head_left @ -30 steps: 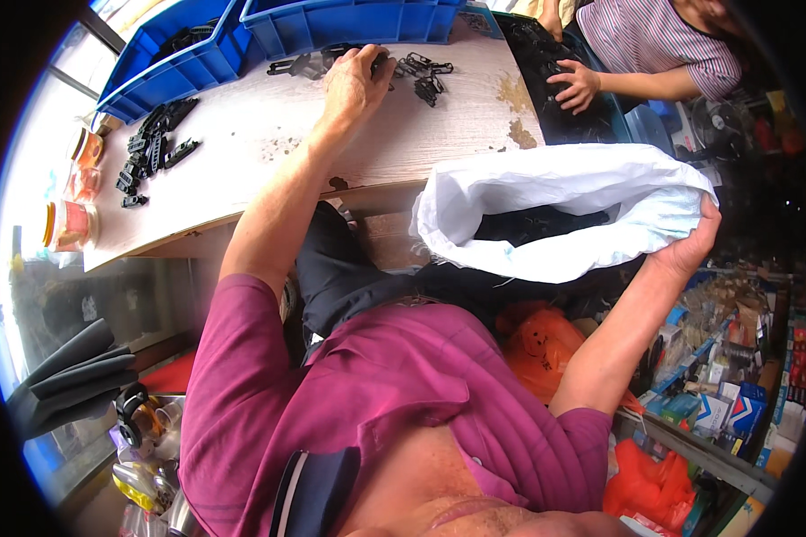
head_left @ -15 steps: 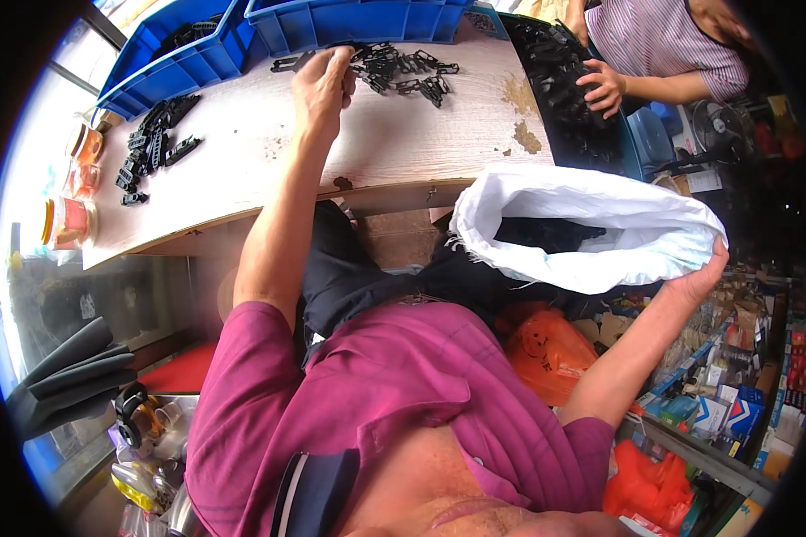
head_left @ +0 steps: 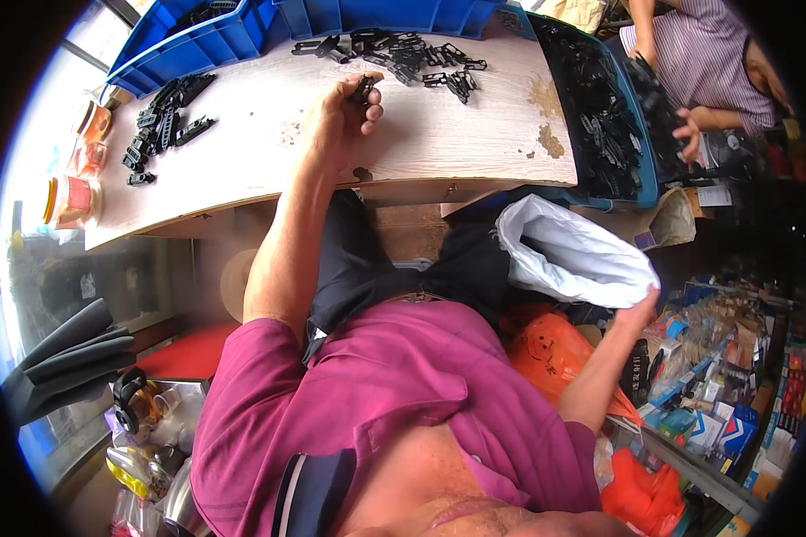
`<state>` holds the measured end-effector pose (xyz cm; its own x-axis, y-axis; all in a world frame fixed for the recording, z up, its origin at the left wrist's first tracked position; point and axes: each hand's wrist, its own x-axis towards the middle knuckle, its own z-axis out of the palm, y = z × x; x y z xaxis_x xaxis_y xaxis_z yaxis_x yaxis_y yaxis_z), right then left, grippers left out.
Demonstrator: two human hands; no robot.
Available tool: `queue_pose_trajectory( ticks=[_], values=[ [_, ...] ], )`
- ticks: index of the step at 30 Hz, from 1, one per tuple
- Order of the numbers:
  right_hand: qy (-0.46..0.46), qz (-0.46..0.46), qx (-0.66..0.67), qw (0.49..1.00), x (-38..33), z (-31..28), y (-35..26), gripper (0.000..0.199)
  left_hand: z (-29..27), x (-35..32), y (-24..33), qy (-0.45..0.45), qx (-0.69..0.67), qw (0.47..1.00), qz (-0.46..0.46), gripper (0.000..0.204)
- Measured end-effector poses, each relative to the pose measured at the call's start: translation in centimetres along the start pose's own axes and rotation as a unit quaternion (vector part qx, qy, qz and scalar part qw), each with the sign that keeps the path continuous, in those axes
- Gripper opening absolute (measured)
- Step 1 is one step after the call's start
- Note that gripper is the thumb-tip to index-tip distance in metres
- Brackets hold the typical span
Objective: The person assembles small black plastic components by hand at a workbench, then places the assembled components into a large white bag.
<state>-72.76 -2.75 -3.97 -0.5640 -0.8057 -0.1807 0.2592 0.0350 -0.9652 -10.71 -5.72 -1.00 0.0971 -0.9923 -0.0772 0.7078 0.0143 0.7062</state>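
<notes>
My left hand [head_left: 347, 115] is closed around a small black plastic part [head_left: 364, 89], just above the table's near half. Beyond it lies a loose pile of black plastic parts [head_left: 401, 55], apart from the hand. On the right, my right hand [head_left: 637, 310] grips the rim of a white woven sack [head_left: 591, 273]. The sack's mouth gapes beside my right thigh; its contents cannot be made out. Another group of black parts [head_left: 163, 125] lies at the table's left.
Blue crates [head_left: 385, 16] stand along the table's far edge. Lidded jars [head_left: 70, 201] line its left side. At the right, a teal bin [head_left: 647, 170] holds many black parts; a co-worker in a striped shirt [head_left: 703, 54] handles black pieces beside it. An orange bag [head_left: 551, 353] sits below the sack.
My left hand has come back from the pile toward me, with the black part now showing in its fingers. My right hand and the sack have moved lower and inward. The co-worker's hands have shifted right.
</notes>
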Motion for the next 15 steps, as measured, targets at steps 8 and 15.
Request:
queue_pose_trajectory(
  ticks=[8,15],
  values=[
    [0.138,0.340,-0.136,0.920,-4.6,-5.8,11.4,0.066,0.6,-0.6,-0.5,0.040,0.014,0.997,0.057,0.031],
    [0.226,0.152,-0.125,0.954,-2.2,-5.0,3.6,0.093,3.9,-1.4,-0.8,0.115,0.139,0.981,0.069,0.040]
  ],
)
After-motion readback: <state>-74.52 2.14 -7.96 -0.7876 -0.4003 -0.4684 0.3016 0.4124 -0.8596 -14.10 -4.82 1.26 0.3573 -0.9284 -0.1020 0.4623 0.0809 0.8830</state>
